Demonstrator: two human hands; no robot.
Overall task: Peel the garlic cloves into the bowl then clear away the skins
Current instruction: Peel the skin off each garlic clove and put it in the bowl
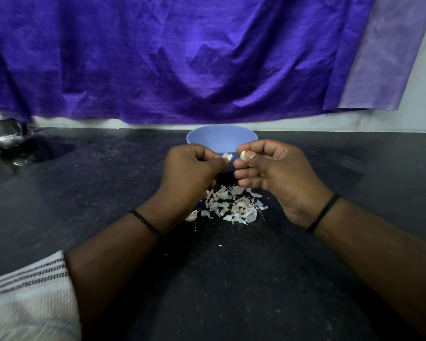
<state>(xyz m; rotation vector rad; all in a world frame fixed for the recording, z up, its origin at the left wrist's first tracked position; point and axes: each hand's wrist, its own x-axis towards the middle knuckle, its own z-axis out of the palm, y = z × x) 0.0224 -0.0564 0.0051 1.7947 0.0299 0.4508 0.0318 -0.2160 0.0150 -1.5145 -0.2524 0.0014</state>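
A heap of skins [234,205] is spread on the worktop [84,193] below the fingers. A skin flake [227,157] is pinched by the left hand [190,168], a garlic clove [243,155] by the right hand [276,171]; the bowl [221,140] is set just beyond.

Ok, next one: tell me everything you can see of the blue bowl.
The bowl is pale blue, round and smooth, plastic or glazed by its look. It stands upright on the dark counter at the far edge, just under the hanging purple cloth. Its near side is hidden behind the left hand and right hand, which are held in front of it, apparently without touching it. Its contents cannot be seen from this angle.
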